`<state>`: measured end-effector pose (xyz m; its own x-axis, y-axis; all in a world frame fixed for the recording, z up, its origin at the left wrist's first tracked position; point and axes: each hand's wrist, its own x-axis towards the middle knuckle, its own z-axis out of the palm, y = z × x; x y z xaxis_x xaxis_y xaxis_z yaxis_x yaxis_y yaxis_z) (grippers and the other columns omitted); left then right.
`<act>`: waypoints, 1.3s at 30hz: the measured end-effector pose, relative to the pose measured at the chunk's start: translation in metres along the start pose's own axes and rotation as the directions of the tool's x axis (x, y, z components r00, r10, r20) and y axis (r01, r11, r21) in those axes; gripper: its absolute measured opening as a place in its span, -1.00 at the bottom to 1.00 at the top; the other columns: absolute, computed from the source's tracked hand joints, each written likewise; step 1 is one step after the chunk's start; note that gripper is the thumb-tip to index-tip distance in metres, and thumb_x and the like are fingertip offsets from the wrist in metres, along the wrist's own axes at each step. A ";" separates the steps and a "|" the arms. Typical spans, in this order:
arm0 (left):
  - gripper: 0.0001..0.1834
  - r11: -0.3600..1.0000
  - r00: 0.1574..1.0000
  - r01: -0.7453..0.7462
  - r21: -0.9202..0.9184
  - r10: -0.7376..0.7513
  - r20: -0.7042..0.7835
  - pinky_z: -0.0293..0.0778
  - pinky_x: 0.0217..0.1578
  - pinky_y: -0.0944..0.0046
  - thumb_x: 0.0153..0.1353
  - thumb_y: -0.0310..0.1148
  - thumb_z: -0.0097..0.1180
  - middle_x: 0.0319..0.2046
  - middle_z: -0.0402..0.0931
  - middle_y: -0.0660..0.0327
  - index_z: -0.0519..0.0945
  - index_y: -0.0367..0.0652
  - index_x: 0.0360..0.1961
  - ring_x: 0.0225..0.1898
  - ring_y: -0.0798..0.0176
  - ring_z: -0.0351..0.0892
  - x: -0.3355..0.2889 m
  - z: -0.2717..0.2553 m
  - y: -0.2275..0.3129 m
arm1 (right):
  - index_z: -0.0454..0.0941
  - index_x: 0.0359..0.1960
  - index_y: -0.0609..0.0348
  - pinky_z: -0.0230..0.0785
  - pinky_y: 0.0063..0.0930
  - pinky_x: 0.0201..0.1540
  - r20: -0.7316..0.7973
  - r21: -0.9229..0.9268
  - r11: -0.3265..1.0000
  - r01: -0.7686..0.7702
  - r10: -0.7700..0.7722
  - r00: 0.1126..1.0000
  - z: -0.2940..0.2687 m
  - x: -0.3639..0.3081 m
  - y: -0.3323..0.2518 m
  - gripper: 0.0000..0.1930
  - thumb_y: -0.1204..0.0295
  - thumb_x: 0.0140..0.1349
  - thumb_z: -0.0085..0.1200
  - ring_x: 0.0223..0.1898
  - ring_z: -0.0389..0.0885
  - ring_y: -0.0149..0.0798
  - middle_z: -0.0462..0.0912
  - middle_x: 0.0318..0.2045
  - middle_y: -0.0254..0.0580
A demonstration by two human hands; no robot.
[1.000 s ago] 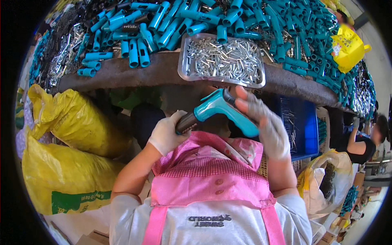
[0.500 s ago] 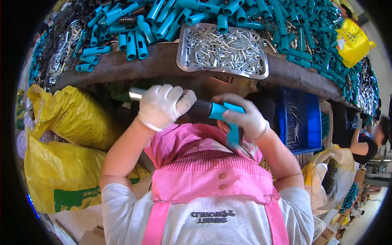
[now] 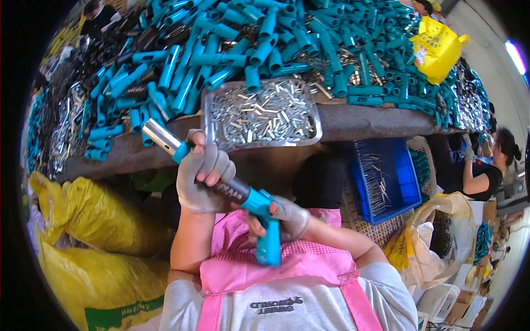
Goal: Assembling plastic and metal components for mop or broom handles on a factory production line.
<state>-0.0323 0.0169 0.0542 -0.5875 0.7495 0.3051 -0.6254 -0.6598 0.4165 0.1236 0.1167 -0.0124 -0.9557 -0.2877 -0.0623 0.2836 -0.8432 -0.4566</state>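
Note:
A teal and black pistol-shaped torch (image 3: pixel 256 201) lies slantwise before my chest, its silver nozzle tube (image 3: pixel 160 137) toward the upper left and its teal grip (image 3: pixel 269 245) pointing down. My left hand (image 3: pixel 201 179), in a pale glove with bare fingertips, is wrapped round the barrel, hiding part of it. Closed round the rear body, at the top of the grip, is my gloved right hand (image 3: pixel 291 216). Just beyond the left hand, a metal tray (image 3: pixel 207 121) heaped with small silver pins sits at the bench's near edge.
Piles of teal tubes (image 3: pixel 265 49) cover the bench (image 3: pixel 359 117). Black and silver parts lie at its left. Yellow sacks (image 3: pixel 102 220) stand at my left. A blue bin (image 3: pixel 406 182) of thin rods is at my right, beside an open white sack (image 3: pixel 436 237). Another person (image 3: pixel 480 171) sits at far right.
The torch has swung from nearly level to a slant, its nozzle now pointing up and left. Both hands have moved with it, the right one leftward. The view has shifted to show more bench.

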 end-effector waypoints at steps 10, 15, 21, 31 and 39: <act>-0.64 0.999 0.856 0.026 0.038 -0.003 -0.518 0.37 -0.36 0.26 0.38 -0.10 -0.22 -0.32 0.34 0.20 0.35 -0.10 0.03 -0.39 0.28 0.37 0.009 -0.037 -0.012 | 0.54 -0.18 0.02 0.43 -0.22 -0.14 0.214 -0.641 -0.348 -0.684 -0.937 0.276 -0.088 -0.018 -0.296 -0.80 0.37 0.15 0.03 -0.21 0.57 -0.07 0.59 -0.28 -0.13; -0.55 0.994 0.937 -0.012 0.108 0.048 -0.345 0.21 -0.51 0.36 0.36 -0.03 -0.20 -0.34 0.28 0.27 0.32 -0.09 0.11 -0.48 0.38 0.27 0.005 -0.032 -0.006 | 0.53 -0.10 -0.07 0.41 -0.14 -0.05 0.030 -0.047 -0.450 -0.892 -0.893 0.449 -0.143 -0.030 -0.366 -0.67 0.36 0.04 0.12 -0.02 0.45 -0.02 0.44 -0.11 -0.10; -0.39 0.861 0.961 0.215 0.462 -0.101 -0.258 0.38 -0.48 0.36 0.22 0.03 0.03 -0.42 0.38 0.13 0.31 -0.30 0.04 -0.51 0.31 0.40 -0.022 -0.042 -0.015 | 0.46 -0.18 -0.08 0.28 -0.14 0.03 0.259 -0.202 -0.381 -0.902 -0.909 0.326 -0.161 -0.030 -0.362 -0.67 0.31 -0.03 0.22 -0.05 0.43 -0.04 0.46 -0.15 -0.19; -0.60 0.756 0.908 0.410 0.509 -0.388 -0.156 0.31 -0.46 0.46 0.28 -0.19 -0.01 -0.42 0.41 0.22 0.41 -0.30 -0.02 -0.50 0.42 0.36 -0.042 -0.042 -0.020 | 0.40 0.02 0.21 0.30 -0.72 -0.50 -0.063 -0.843 0.384 0.376 -0.765 0.641 -0.011 -0.013 -0.260 -0.70 0.54 0.24 -0.03 -0.36 0.49 -0.50 0.55 -0.28 -0.27; -0.72 0.559 0.886 0.372 0.741 -0.451 -0.105 0.33 -0.46 0.44 0.27 -0.39 -0.06 -0.45 0.44 0.28 0.47 -0.29 -0.04 -0.49 0.49 0.38 -0.057 -0.029 -0.013 | 0.58 -0.26 0.16 0.48 -0.38 -0.19 0.358 -0.887 -0.337 0.316 -0.069 0.931 0.062 0.005 -0.150 -0.75 0.67 -0.02 0.22 -0.20 0.62 -0.19 0.60 -0.21 -0.11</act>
<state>-0.0060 -0.0185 0.0067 -0.2921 0.9564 -0.0076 -0.1875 -0.0495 0.9810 0.0808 0.2135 0.1109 -0.8810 -0.3728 0.2914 -0.4680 0.5960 -0.6526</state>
